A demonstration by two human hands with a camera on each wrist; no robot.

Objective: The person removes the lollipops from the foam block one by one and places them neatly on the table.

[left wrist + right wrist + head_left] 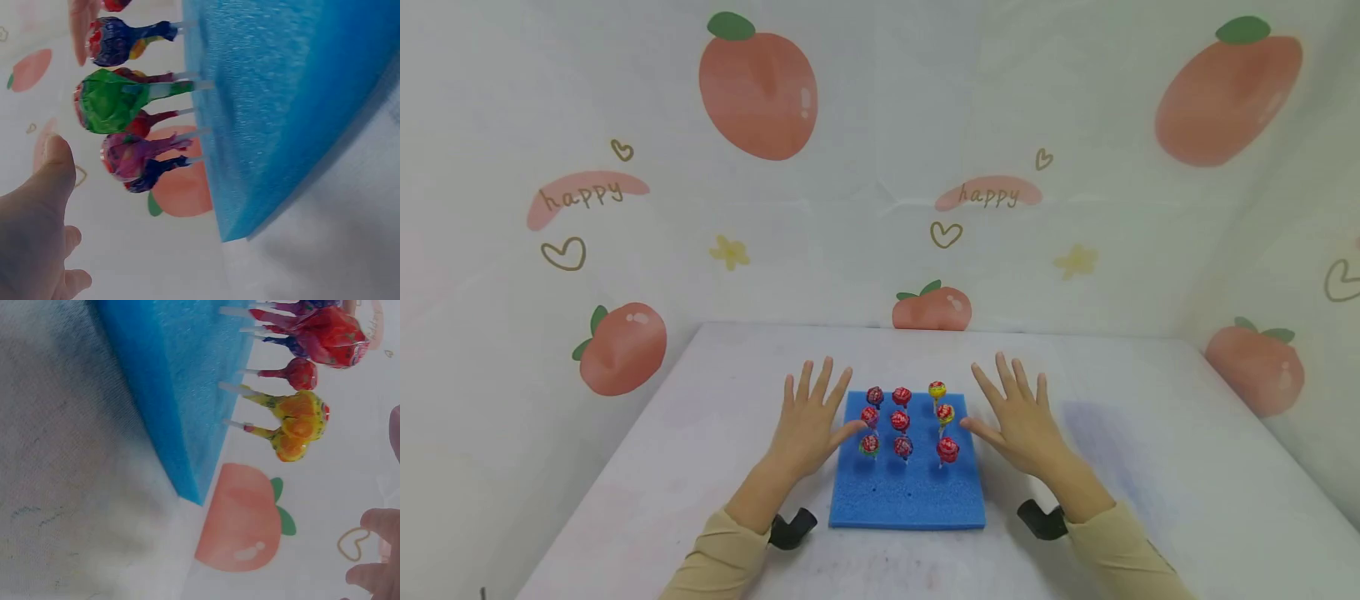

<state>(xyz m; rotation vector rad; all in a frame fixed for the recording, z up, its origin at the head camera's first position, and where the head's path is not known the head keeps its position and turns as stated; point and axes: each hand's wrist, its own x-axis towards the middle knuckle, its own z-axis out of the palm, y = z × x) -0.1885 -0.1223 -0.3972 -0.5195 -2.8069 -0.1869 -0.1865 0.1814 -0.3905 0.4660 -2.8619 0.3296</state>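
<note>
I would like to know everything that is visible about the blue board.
The blue board is a thick rectangular slab, foam-like, with a speckled surface. It lies flat on the white table. Nine wrapped lollipops stand in it on white sticks, in three rows of three. Two small dark spots, perhaps holes, mark its near part.

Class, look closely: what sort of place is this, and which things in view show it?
Probably a small staged recording or demonstration space: a fruit-printed backdrop rises behind and beside a pale table, where wrapped lollipops stand in a blue foam block.
</note>
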